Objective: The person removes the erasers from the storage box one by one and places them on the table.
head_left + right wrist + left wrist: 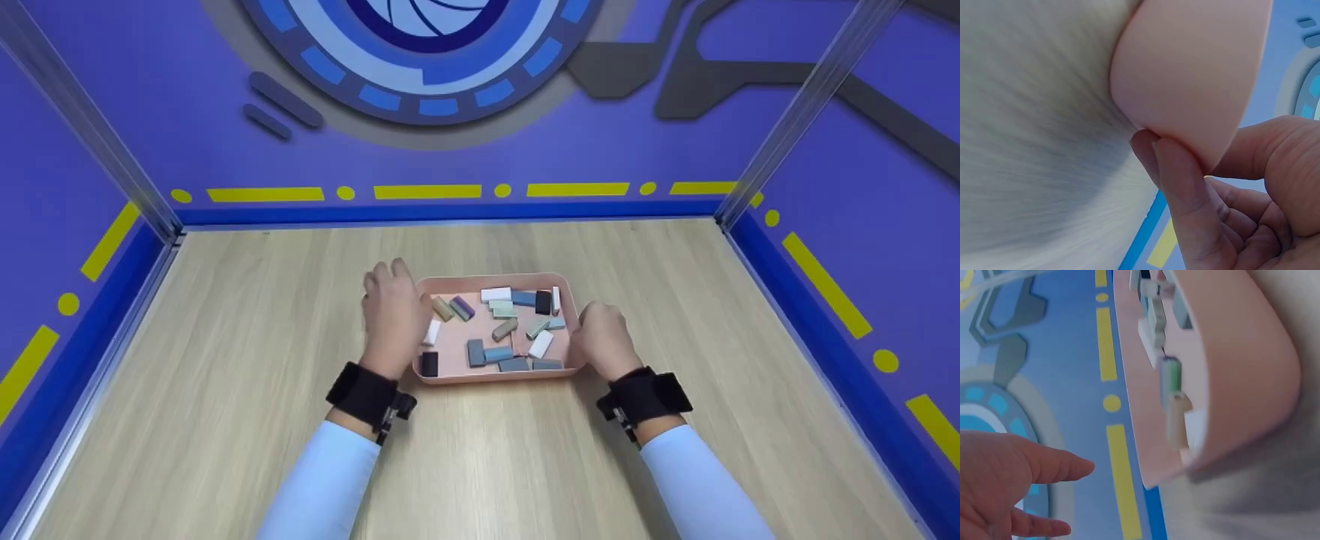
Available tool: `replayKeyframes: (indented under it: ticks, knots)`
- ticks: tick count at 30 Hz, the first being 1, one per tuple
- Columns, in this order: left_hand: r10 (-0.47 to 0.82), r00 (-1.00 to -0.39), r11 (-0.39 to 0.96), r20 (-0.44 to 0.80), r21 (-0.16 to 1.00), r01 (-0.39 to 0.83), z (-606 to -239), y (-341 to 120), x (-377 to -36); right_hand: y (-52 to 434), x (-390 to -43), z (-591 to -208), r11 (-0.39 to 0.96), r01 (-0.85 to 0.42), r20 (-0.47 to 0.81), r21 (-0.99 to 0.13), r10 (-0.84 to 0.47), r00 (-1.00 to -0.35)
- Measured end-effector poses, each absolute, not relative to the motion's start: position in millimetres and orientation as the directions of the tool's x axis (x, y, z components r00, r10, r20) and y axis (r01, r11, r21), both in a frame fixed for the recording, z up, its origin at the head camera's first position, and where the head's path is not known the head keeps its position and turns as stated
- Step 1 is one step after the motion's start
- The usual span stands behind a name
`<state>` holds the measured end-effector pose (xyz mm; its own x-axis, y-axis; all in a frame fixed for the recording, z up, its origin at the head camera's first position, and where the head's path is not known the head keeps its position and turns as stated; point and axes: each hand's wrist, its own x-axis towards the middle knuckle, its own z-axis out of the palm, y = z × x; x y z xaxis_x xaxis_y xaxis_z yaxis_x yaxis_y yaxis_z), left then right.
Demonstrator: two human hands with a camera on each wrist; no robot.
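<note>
The pink tray [496, 374] sits mid-desk [225, 420], its shallow rounded walls keeping a loose jumble of small blocks [498, 352] in blue, grey, white, black and tan from spilling. The right hand [602, 339] pinches the tray's right rim, thumb pressed under the lip, apparently to steady it. The left hand [393, 315] hovers beside the left rim, fingers relaxed, its grip released and holding nothing.

A wooden table [225, 390] stands between blue walls [570, 150] with yellow stripes [427, 192].
</note>
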<state>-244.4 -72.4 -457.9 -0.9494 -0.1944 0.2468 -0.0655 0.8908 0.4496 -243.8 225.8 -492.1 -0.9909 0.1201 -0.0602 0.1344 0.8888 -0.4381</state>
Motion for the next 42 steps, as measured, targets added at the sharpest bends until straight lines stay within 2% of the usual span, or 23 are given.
replayKeyframes:
  ticks: [7,12,15,20,26,33,42]
  knots:
    - [-0.107,-0.972,0.9,0.209,0.436,-0.005,-465.3,-27.1,-230.5,227.4,-243.2,-493.9,0.902,0.073,0.024,-0.426,0.092,-0.995]
    - [-0.019,-0.979,0.975,0.203,0.221,0.027,-479.0,-11.3,-224.5,226.6,-242.4,-494.1,0.891,0.093,-0.006,-0.443,0.101,-0.995]
    - [0.004,-0.988,0.995,0.154,0.096,0.019,-486.9,-9.5,-222.7,225.1,-242.3,-495.0,0.894,0.092,-0.009,-0.438,0.098,-0.995]
    - [0.004,-0.995,1.0,0.095,0.026,0.007,-491.9,-7.8,-224.2,223.9,-243.7,-493.1,0.898,0.073,0.017,-0.433,0.089,-0.996]
    - [0.024,-0.995,0.999,0.094,0.038,0.027,-497.2,-6.0,-225.6,224.7,-242.7,-493.2,0.897,0.096,0.0,-0.432,0.107,-0.994]
    - [0.031,-0.978,0.998,0.207,0.048,0.042,-502.9,-11.4,-228.1,224.5,-241.7,-495.8,0.906,0.066,0.044,-0.418,0.093,-0.995]
    - [-0.065,-0.986,0.987,0.156,0.158,-0.04,-504.1,-13.3,-225.6,222.6,-241.0,-492.9,0.906,0.082,0.01,-0.416,0.094,-0.995]
